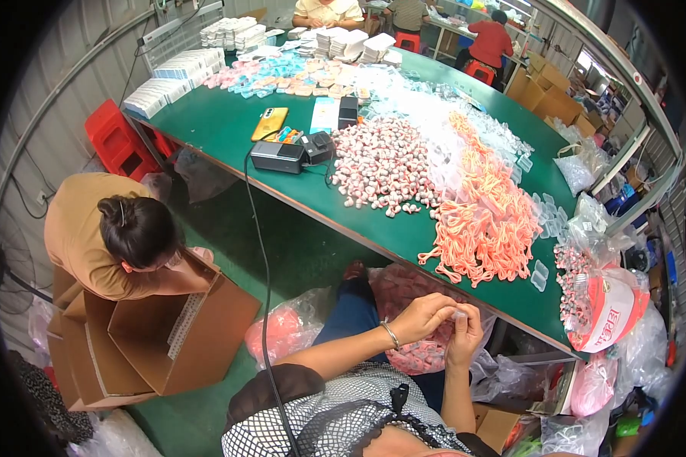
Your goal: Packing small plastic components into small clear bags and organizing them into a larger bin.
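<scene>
- Head view, looking down: the wearer's two bare hands meet low in the picture, right of centre, in front of the near edge of a long green worktop (229, 118).
- The right hand (465, 333) is raised, its thumb and fingers clamped on a small pale piece (459, 314), which is too small to make out well.
- The left hand (427, 316), with a bracelet (389, 335) at its wrist, reaches across so that its bent fingertips come to the same piece; whether they grip it, I cannot tell.
- Below and behind the hands, a clear bag (405, 288) of pink-red pieces sits by the wearer's legs.
- On the worktop nearest the hands lies a tangled heap of orange cords (480, 228); to its left is a mound of small red-and-white pieces (381, 164).
- Clear plastic pieces spread behind and beside the cords.
- Farther left stand a grey-and-black box (278, 157) and a yellow phone (270, 123); white stacks (343, 46) line the far end.
- At the worktop's right corner leans a red-and-white bag (610, 308).
- On the left, a person in a tan top (80, 228) bends over an open cardboard box (213, 335).
- A black cable (263, 266) hangs down in front of the worktop.
</scene>
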Demonstrator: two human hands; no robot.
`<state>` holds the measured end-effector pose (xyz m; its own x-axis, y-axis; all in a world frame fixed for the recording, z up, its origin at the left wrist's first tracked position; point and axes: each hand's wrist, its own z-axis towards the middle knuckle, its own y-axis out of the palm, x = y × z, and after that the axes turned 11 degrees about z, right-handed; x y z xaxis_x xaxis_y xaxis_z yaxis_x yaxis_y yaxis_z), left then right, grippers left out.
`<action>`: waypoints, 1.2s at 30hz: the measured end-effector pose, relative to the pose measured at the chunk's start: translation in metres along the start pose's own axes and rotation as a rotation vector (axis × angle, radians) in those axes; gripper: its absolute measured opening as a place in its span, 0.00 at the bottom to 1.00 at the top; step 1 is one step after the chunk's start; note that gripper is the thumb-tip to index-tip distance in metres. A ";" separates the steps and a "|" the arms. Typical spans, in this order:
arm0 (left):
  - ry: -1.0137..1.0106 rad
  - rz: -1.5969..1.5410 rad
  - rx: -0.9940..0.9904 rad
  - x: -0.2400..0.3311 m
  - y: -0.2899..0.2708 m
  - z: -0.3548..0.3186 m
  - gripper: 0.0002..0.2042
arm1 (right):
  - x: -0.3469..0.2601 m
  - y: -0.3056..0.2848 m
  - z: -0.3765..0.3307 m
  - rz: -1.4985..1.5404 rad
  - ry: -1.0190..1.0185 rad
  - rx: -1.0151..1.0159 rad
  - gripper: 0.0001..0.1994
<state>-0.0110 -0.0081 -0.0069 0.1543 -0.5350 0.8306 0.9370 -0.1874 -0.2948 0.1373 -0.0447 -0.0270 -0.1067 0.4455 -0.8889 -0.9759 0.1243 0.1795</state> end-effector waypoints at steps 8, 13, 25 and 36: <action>-0.271 -0.005 -0.195 -0.012 0.004 -0.006 0.11 | 0.021 -0.019 -0.016 0.189 0.261 0.070 0.09; -0.080 0.119 -0.166 -0.065 0.039 -0.034 0.11 | 0.063 -0.047 -0.051 0.330 0.416 0.112 0.09; -0.361 0.434 -0.679 -0.169 0.087 -0.132 0.17 | 0.204 -0.138 -0.139 -0.009 0.893 0.404 0.04; -0.341 0.460 -0.821 -0.173 0.073 -0.127 0.14 | 0.223 -0.147 -0.127 -0.275 0.611 0.507 0.08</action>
<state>-0.0093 -0.0339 -0.2326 0.6496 -0.4578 0.6070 0.2769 -0.6012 -0.7496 0.2332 -0.0758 -0.3055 -0.1048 -0.1997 -0.9742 -0.7937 0.6070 -0.0391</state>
